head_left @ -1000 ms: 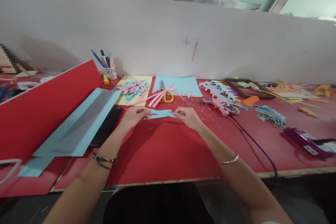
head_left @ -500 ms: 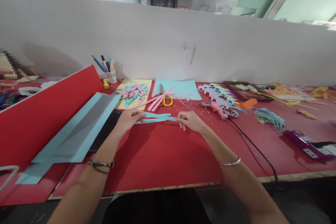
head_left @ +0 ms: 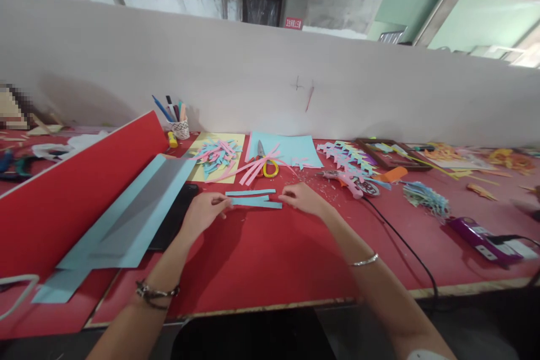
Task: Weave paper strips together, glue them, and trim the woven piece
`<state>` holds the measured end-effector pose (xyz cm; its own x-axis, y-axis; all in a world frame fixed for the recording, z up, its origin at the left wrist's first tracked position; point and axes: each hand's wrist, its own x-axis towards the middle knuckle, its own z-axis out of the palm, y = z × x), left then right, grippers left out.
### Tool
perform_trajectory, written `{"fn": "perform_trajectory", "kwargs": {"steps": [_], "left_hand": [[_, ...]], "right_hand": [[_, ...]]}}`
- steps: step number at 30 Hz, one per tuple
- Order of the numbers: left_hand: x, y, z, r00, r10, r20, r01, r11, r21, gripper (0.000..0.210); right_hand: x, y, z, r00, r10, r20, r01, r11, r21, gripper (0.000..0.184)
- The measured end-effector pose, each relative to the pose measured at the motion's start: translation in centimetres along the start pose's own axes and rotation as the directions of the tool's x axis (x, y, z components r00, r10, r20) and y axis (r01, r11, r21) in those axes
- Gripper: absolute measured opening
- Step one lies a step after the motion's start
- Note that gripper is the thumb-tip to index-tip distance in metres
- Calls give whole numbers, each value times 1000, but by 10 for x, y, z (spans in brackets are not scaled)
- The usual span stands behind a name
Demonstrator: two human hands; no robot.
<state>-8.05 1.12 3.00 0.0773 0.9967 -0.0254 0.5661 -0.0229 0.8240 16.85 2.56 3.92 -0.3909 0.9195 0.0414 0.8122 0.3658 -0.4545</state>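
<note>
Several light-blue paper strips [head_left: 257, 202] lie roughly side by side across the red tabletop, between my hands. My left hand [head_left: 207, 211] pinches at the left ends of the lower strips; the top strip's left end shows just above its fingertips. At the right ends, my right hand [head_left: 304, 198] hovers with bent fingers slightly apart and no strip visible between them. Behind the strips, pink paper strips [head_left: 255, 170] are fanned beside yellow-handled scissors [head_left: 270, 167].
Cut paper bits [head_left: 217, 157] cover a yellow sheet, near a pen cup [head_left: 180, 127]. Rightward are a pink glue gun [head_left: 348, 183] with a trailing black cord, blue fringed paper [head_left: 427, 199] and a purple power strip [head_left: 485, 242]. A red board [head_left: 84, 180] leans at left.
My right hand has let go of a blue strip and moved slightly off its end. The strips, crossed before, now lie more nearly parallel. The head view has tilted up a little.
</note>
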Motion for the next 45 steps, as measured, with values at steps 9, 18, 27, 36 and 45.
{"fn": "perform_trajectory", "kwargs": {"steps": [9,18,27,36,45], "left_hand": [[-10,-2,-10,971,-228,-66,233,858,458,24],[-9,3,-7,970,-200,-137,239,704,668,38],[-10,-2,-1,971,77,-228,35,892,450,37],[2,27,21,874,443,-198,-486,806,-339,47],[-25,47,33,946,299,122,-158,759,-632,45]], "right_hand": [[75,-3,-12,975,131,-181,-173,956,-238,32],[108,1,11,921,299,-250,-359,900,-247,29],[79,-13,-18,896,177,-408,-243,963,-116,25],[30,-64,-17,926,-48,-374,182,926,332,11],[15,-71,-12,951,-42,-306,257,660,706,11]]}}
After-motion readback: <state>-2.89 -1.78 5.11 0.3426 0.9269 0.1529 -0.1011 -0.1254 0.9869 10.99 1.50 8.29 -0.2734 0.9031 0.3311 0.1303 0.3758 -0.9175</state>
